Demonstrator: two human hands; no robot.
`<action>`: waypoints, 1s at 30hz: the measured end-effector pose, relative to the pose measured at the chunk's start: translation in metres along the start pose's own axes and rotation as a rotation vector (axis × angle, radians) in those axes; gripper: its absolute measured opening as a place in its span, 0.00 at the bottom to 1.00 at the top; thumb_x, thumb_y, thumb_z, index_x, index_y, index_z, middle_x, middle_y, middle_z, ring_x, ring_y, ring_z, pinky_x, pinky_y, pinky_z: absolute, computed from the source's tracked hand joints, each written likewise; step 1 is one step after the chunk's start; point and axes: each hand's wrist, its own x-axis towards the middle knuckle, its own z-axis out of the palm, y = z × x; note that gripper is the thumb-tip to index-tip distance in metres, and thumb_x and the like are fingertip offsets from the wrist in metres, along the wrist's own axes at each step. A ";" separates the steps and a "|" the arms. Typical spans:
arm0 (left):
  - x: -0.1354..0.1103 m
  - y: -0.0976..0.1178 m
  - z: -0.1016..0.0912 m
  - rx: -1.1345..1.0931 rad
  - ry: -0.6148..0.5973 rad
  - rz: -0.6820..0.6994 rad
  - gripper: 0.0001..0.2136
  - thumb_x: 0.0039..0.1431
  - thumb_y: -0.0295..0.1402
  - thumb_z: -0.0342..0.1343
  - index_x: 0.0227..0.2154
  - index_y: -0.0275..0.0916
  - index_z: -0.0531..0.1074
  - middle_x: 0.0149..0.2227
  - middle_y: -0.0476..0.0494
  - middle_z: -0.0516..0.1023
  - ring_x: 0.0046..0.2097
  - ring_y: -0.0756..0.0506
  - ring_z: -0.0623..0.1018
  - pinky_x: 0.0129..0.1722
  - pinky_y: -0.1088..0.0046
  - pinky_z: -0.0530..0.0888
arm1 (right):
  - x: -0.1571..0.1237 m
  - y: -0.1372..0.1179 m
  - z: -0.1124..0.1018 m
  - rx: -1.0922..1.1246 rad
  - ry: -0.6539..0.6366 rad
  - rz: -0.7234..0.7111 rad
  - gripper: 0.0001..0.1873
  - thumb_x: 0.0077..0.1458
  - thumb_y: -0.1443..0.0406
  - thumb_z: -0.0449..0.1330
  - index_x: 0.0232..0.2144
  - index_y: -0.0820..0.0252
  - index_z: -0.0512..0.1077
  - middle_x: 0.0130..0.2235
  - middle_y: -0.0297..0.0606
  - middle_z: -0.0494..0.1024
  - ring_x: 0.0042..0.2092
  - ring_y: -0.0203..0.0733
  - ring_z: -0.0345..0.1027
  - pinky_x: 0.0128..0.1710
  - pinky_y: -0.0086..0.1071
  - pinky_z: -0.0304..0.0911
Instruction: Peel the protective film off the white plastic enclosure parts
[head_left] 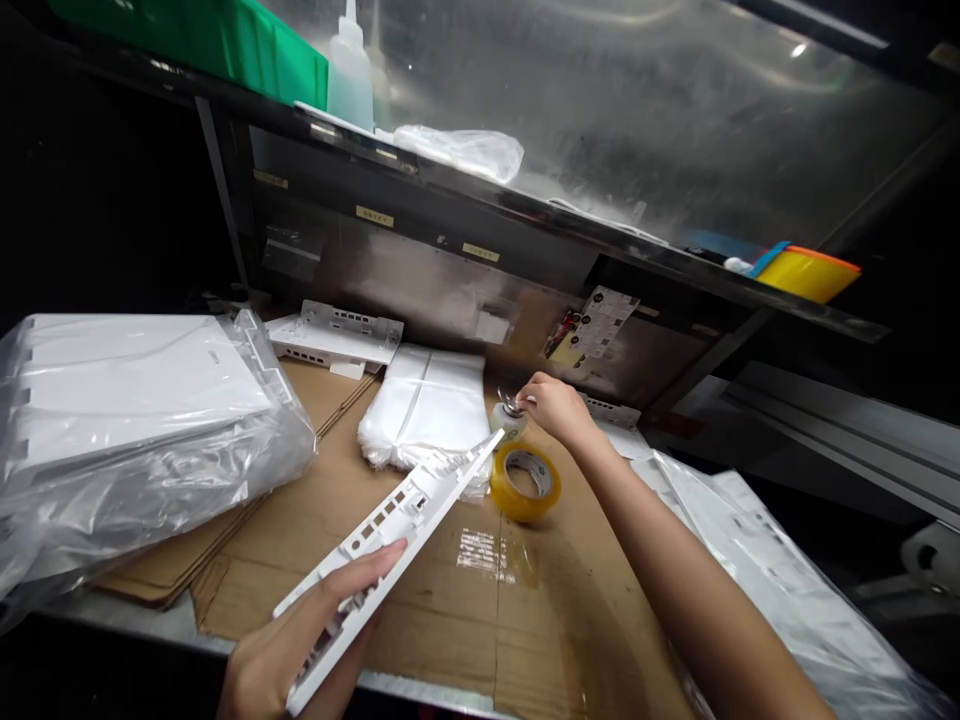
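Here, starting at the left edge of the bench, we see a stack of flat white plastic panels in a clear plastic bag, lying on sheets of brown cardboard that cover the bench top. Behind it, toward the back edge, lies one more white slotted plastic bracket, and next to that a pile of folded clear plastic bags.

Near the front edge, our left hand holds a long white plastic bracket with rectangular slots. The fingers lie closed along its lower end, gripping it from below. Its long axis runs up and to the right, from the front edge toward the middle of the bench, and its far tip ends just beside our right hand.

Our right hand reaches in from the right edge and is the nearer hand to that tip. Its fingers are pinched together on a small round white object with a metal top, which sits just behind a roll of yellow adhesive tape lying flat on the cardboard. What the small object is, we cannot tell.

Further right, more bagged white panels slope off the bench's right edge.
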 end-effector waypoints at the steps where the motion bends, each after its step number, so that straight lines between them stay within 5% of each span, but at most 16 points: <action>1: 0.002 0.003 0.000 -0.018 -0.001 0.008 0.15 0.67 0.30 0.57 0.54 0.47 0.75 0.51 0.52 0.84 0.47 0.46 0.85 0.55 0.77 0.76 | 0.000 0.000 -0.001 0.015 0.016 0.004 0.09 0.61 0.70 0.60 0.35 0.58 0.82 0.48 0.43 0.80 0.47 0.46 0.74 0.48 0.36 0.64; 5: 0.006 0.010 0.000 -0.051 0.013 -0.026 0.13 0.67 0.28 0.57 0.52 0.45 0.76 0.51 0.51 0.84 0.50 0.47 0.84 0.56 0.79 0.75 | -0.020 -0.007 -0.016 0.119 0.176 0.047 0.09 0.62 0.67 0.61 0.40 0.58 0.82 0.48 0.43 0.80 0.48 0.49 0.75 0.50 0.39 0.65; 9: 0.006 0.012 0.000 -0.061 0.012 -0.029 0.13 0.67 0.29 0.57 0.52 0.46 0.76 0.51 0.53 0.84 0.50 0.49 0.83 0.57 0.81 0.73 | -0.086 -0.048 -0.037 0.320 0.331 -0.021 0.13 0.67 0.56 0.59 0.47 0.53 0.77 0.48 0.39 0.80 0.48 0.43 0.75 0.46 0.34 0.70; 11: 0.007 0.014 0.001 -0.052 0.026 -0.002 0.13 0.67 0.29 0.58 0.52 0.45 0.76 0.51 0.52 0.84 0.49 0.49 0.84 0.57 0.81 0.73 | -0.126 -0.079 -0.039 0.641 0.330 -0.154 0.09 0.65 0.57 0.62 0.43 0.52 0.78 0.45 0.37 0.81 0.45 0.42 0.76 0.40 0.33 0.71; 15: 0.013 0.022 0.003 -0.029 0.029 0.066 0.12 0.68 0.28 0.55 0.51 0.44 0.76 0.49 0.52 0.85 0.48 0.49 0.84 0.56 0.82 0.74 | -0.178 -0.129 -0.025 0.747 0.275 -0.272 0.04 0.61 0.64 0.65 0.40 0.54 0.78 0.39 0.36 0.78 0.40 0.39 0.75 0.38 0.32 0.71; 30: -0.007 0.016 0.010 -0.033 -0.049 0.096 0.20 0.65 0.22 0.55 0.58 0.43 0.72 0.56 0.50 0.81 0.55 0.47 0.81 0.62 0.77 0.70 | -0.186 -0.133 -0.002 0.809 0.395 -0.164 0.04 0.59 0.69 0.63 0.34 0.56 0.78 0.33 0.36 0.76 0.33 0.37 0.72 0.32 0.30 0.68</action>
